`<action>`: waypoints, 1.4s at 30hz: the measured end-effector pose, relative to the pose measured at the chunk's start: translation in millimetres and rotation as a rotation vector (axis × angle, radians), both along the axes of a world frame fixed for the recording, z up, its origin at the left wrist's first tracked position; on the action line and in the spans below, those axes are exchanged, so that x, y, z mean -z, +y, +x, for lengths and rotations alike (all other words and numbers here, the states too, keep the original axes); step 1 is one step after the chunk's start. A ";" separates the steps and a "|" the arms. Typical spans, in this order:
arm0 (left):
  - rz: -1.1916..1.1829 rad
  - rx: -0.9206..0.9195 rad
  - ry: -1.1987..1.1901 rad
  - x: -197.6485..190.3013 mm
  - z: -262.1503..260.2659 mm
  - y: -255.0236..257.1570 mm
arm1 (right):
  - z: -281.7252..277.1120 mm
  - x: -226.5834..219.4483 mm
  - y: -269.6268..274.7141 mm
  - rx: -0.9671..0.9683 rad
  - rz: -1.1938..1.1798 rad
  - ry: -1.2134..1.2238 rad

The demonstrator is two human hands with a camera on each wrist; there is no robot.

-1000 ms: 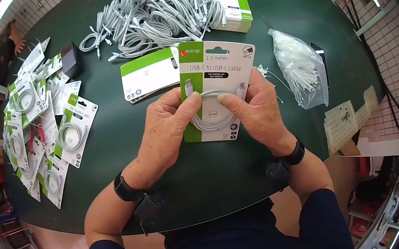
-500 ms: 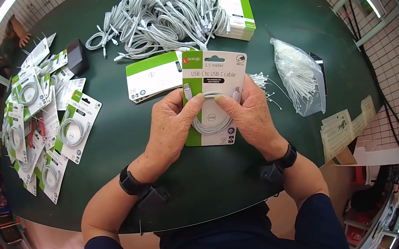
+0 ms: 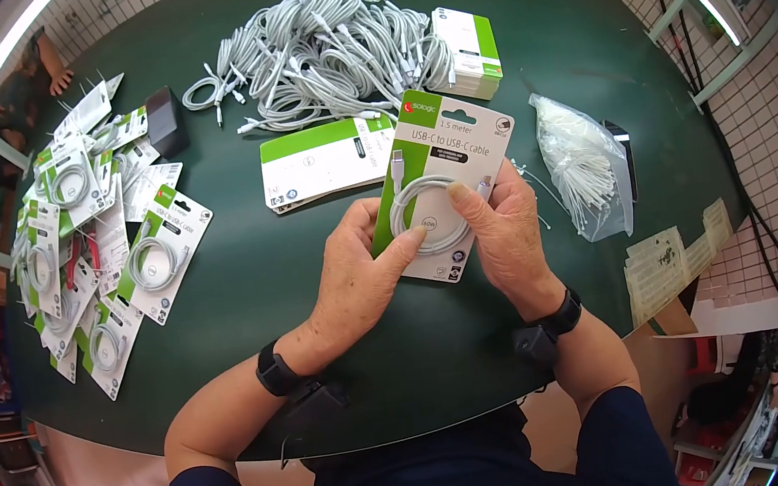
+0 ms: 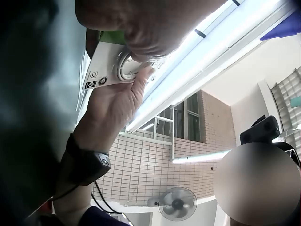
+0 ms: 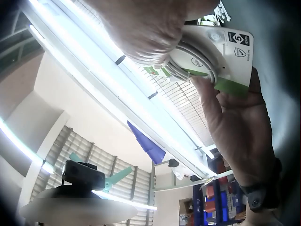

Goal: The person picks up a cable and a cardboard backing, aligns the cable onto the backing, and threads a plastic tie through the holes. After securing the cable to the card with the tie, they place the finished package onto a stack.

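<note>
Both hands hold one green and white cable card above the table, tilted to the right. A coiled light grey cable lies on its face. The left hand grips the lower left edge, its thumb pressing on the coil's lower part. The right hand grips the right edge, its thumb on the coil's upper right. Fingers behind the card are mostly hidden. In the left wrist view the card shows its lower corner; in the right wrist view the coil lies between both thumbs.
Behind the card lie flat cards, a heap of grey cables and a card stack. Cards with cables are piled at left, beside a dark box. A bag of white ties lies at right.
The card has tilted clockwise and shifted to the right. The left thumb has slid down to the coil's lower part, while the right thumb remains near its top.
</note>
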State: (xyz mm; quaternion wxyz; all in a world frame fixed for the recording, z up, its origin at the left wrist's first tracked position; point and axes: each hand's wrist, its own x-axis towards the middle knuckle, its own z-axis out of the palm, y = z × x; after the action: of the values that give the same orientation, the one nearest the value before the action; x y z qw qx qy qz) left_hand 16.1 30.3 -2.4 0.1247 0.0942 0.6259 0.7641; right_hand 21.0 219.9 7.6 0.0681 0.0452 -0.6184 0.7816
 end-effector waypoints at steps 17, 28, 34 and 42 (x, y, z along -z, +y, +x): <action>-0.386 0.032 0.353 -27.0 -32.3 -32.1 | -13.6 -19.4 40.9 0.413 0.514 0.471; -0.686 -0.022 1.173 -65.8 -15.2 -34.6 | 21.2 -57.9 -1.6 -0.054 1.143 0.622; -0.618 -0.399 0.989 -58.1 -21.1 -28.6 | 20.2 -37.0 2.3 -0.079 0.658 0.280; -0.085 -0.392 0.366 -26.1 -22.4 -10.2 | 15.1 -14.6 -8.3 -0.072 0.400 0.176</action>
State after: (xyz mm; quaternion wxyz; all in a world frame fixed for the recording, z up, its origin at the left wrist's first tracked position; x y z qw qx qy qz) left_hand -6.3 20.1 23.8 -0.1369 0.1026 0.6758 0.7170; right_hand 36.1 211.5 22.2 0.0837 0.1480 -0.7507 0.6384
